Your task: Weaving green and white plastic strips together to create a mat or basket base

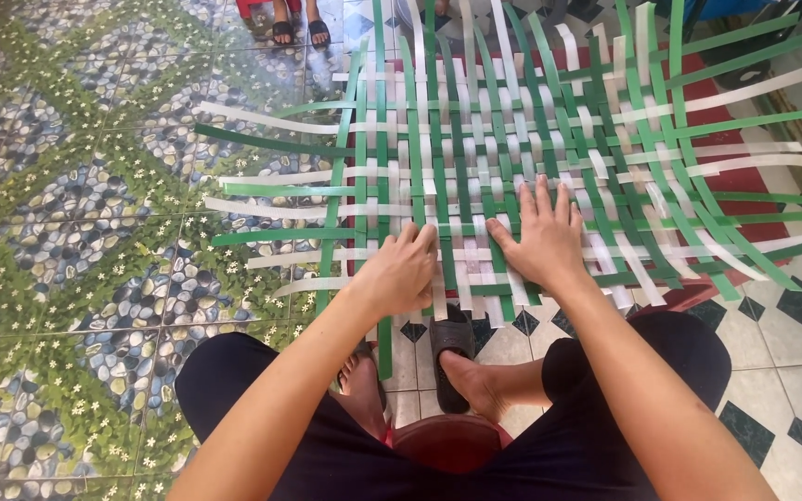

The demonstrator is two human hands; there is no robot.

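one woven mat [531,158], left hand [399,271] fingers pinching one strip, right hand [542,241] fingers spread flat

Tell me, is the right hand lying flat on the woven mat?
Yes, the right hand lies flat, fingers spread, on the green and white woven mat.

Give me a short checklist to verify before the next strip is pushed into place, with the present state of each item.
1. Right hand flat on the woven mat: ok.
2. Left hand fingers pinch a strip at the near edge: ok.
3. Green and white strips alternate near the hands: ok.
4. Weave tight at the near edge: cannot tell.
5. Loose strip ends on the left lie free on the floor: ok.
6. Sandalled foot is under the mat edge, apart from the hands: ok.
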